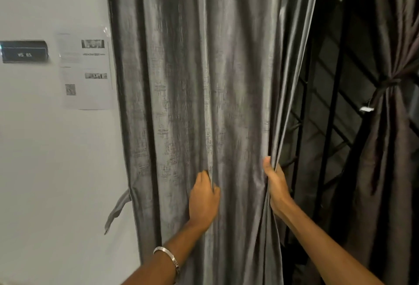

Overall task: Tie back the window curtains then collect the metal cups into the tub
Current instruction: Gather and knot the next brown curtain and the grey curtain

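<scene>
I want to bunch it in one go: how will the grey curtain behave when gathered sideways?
Probably floppy: the grey curtain hangs in soft vertical folds and creases where the left hand grips it. Its sheen hints it may slip, so the right hand holding its edge helps.

We stood in what looked like an office or institutional workroom rather than a home. A small black nameplate [24, 51] reading "WS 05" and a printed notice [87, 68] with a QR code were fixed to the white wall [45, 160], beside grey curtains [204, 80] over a barred window [326, 103].
</scene>
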Tool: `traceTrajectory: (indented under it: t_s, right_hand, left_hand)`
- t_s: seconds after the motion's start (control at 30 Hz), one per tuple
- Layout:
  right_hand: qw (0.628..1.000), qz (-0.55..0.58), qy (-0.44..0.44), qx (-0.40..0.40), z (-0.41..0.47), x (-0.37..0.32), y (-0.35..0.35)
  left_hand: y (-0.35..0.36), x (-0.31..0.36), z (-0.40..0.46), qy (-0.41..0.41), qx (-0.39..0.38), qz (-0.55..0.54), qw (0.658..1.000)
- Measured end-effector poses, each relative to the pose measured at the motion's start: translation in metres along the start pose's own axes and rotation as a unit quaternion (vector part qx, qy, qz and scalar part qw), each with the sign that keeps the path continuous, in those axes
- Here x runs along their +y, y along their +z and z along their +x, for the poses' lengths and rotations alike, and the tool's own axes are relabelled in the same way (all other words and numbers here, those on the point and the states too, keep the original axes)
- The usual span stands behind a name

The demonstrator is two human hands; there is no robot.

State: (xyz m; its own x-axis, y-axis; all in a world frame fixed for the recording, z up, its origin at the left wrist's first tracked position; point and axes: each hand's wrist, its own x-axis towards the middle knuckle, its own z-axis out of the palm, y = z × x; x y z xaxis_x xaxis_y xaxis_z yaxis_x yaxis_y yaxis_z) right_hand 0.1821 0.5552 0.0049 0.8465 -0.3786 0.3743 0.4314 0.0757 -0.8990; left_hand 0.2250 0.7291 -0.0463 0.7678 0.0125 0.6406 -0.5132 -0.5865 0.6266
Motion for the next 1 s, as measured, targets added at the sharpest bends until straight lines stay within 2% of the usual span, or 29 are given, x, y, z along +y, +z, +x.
traceTrajectory:
  t_s: [0.07, 0.2, 0.3, 0.37, 0.4, 0.5, 0.57, 0.63, 0.73, 0.83, 0.93, 1.0]
  right_hand:
    - [0.999, -0.032, -0.018, -0.025, -0.007, -0.004, 0.006]
    - [0.997, -0.063, -0.027, -0.023, -0.007, -0.002, 0.021]
    - [0.994, -0.050, -0.006, -0.094, -0.013, 0.009, 0.030]
    - [0.987, -0.079, -0.005, -0.142, -0.023, 0.016, 0.038]
    - [0.986, -0.084, -0.003, -0.145, -0.026, 0.022, 0.041]
    - [0.995, -0.060, 0.002, -0.084, -0.025, 0.033, 0.043]
    - [0.998, -0.055, 0.008, -0.037, -0.020, 0.033, 0.041]
    - [0.998, -0.061, 0.023, -0.011, -0.016, 0.033, 0.038]
    - [0.996, -0.074, 0.047, -0.003, -0.011, 0.032, 0.034]
    - [0.995, -0.070, 0.071, 0.006, -0.008, 0.031, 0.031]
    - [0.993, -0.075, 0.089, 0.019, -0.005, 0.032, 0.029]
    - [0.992, -0.076, 0.099, 0.018, -0.006, 0.031, 0.028]
  left_hand:
    - [0.004, 0.000, -0.005, 0.010, -0.004, 0.003, 1.000]
    - [0.014, 0.000, -0.014, 0.023, -0.020, 0.001, 1.000]
    - [0.019, 0.006, -0.020, 0.062, -0.033, -0.005, 0.998]
    - [0.019, 0.012, -0.021, 0.066, -0.047, -0.038, 0.996]
    - [0.017, 0.013, -0.021, 0.070, -0.060, -0.057, 0.994]
    - [0.011, 0.005, -0.018, 0.124, -0.138, -0.065, 0.980]
    - [0.002, -0.006, -0.018, 0.129, -0.166, -0.065, 0.976]
    - [-0.013, -0.019, -0.015, 0.099, -0.103, -0.102, 0.984]
    - [-0.041, -0.044, 0.001, 0.029, 0.054, -0.131, 0.989]
    - [-0.071, -0.075, 0.025, -0.044, 0.177, -0.072, 0.981]
    - [-0.096, -0.101, 0.050, -0.116, 0.216, -0.004, 0.970]
    - [-0.109, -0.118, 0.064, -0.129, 0.235, 0.030, 0.963]
